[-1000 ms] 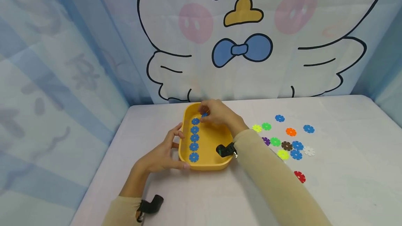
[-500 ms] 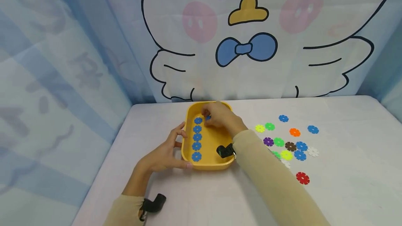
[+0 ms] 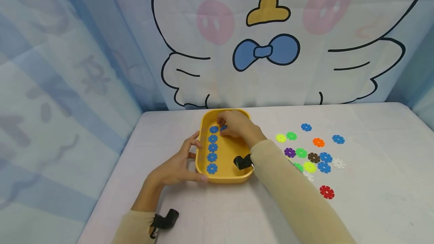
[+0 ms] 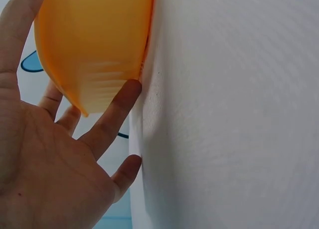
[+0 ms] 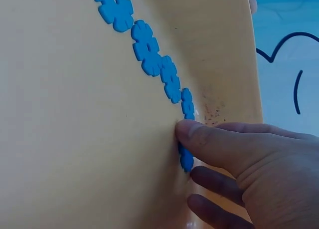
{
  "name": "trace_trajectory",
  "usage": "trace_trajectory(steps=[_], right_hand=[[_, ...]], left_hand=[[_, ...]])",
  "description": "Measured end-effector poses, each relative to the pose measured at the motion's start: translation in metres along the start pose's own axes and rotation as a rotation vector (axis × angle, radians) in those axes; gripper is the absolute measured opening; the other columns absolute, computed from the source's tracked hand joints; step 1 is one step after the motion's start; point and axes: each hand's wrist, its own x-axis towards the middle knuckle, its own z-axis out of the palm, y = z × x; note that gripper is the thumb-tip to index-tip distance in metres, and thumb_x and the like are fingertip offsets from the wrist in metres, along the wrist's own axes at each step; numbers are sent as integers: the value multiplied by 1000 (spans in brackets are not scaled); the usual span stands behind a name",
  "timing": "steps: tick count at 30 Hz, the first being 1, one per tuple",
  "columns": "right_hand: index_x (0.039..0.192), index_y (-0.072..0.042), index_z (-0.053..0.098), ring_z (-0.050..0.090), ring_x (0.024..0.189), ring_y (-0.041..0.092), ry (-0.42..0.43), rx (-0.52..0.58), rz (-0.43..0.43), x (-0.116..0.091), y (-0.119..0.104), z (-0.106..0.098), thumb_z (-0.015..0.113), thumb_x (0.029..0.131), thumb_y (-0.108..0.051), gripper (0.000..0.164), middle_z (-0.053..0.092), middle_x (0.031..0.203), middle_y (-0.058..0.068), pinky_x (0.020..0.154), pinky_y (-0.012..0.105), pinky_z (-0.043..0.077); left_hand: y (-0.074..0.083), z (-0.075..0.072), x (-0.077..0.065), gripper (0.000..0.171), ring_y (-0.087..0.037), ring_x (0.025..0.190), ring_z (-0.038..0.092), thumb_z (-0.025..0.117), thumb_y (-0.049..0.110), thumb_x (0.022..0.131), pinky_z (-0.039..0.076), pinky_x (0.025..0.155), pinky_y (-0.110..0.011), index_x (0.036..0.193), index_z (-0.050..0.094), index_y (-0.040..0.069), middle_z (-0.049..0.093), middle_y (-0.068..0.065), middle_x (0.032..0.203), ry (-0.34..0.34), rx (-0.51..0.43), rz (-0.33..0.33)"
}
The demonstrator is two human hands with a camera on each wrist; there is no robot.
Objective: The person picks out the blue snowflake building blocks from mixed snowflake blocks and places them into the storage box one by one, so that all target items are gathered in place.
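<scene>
A yellow tray stands on the table, with a column of several blue snowflake discs lying along its left side. My left hand holds the tray's near left corner, thumb at the front edge and fingers spread along the outer wall; in the left wrist view fingertips touch the tray wall. Inside the tray's far end, my right hand pinches another blue snowflake disc beside the farthest one of the column. Thumb and fingers cover part of this disc.
Loose discs lie on the table right of the tray, among them an orange disc, a brown disc, a red disc and several blue, green, yellow and white ones. My right sleeve hides part of the table. A printed curtain hangs behind.
The head view has shifted slightly, so everything appears a little to the right of where it was. My right hand stays at the tray's far end with the disc; the left hand keeps its hold.
</scene>
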Motion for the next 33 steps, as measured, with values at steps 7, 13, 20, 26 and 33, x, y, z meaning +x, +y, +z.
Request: trace_trajectory(steps=[7, 13, 20, 26, 33], right_hand=[[124, -15, 65, 61, 116, 21, -8, -11, 5, -4, 0, -2, 80, 92, -21, 36, 69, 126, 3, 107, 38, 49], [131, -12, 64, 60, 123, 27, -24, 94, -33, -20, -2, -20, 77, 93, -18, 41, 67, 131, 5, 109, 42, 48], [131, -8, 64, 60, 124, 27, -7, 127, -156, -42, -6, -46, 79, 92, -22, 44, 68, 131, 7, 110, 44, 47], [129, -9, 65, 60, 127, 28, 8, 136, -227, -61, -7, -58, 78, 93, -25, 42, 69, 132, 8, 110, 45, 48], [131, -13, 66, 59, 124, 24, 59, 93, -247, -90, -7, -69, 78, 93, -28, 43, 68, 130, 3, 108, 45, 50]], left_hand=[[1, 3, 0, 87, -26, 124, 55, 95, 37, 71, 48, 106, -47, 129, 30, 26, 0, 16, 171, 4, -2, -5], [3, 3, 0, 88, -25, 125, 55, 95, 37, 71, 48, 107, -48, 129, 30, 26, 1, 18, 170, 7, 8, -3], [0, 1, -2, 87, -26, 123, 56, 94, 37, 73, 49, 104, -46, 130, 30, 26, 1, 15, 171, 10, 18, 2], [-1, 1, -4, 87, -27, 124, 56, 94, 36, 73, 49, 104, -47, 130, 29, 24, 0, 13, 172, 7, 9, 7], [2, 2, -2, 87, -26, 123, 56, 94, 38, 73, 48, 106, -48, 130, 30, 25, 0, 14, 172, 9, 18, 6]])
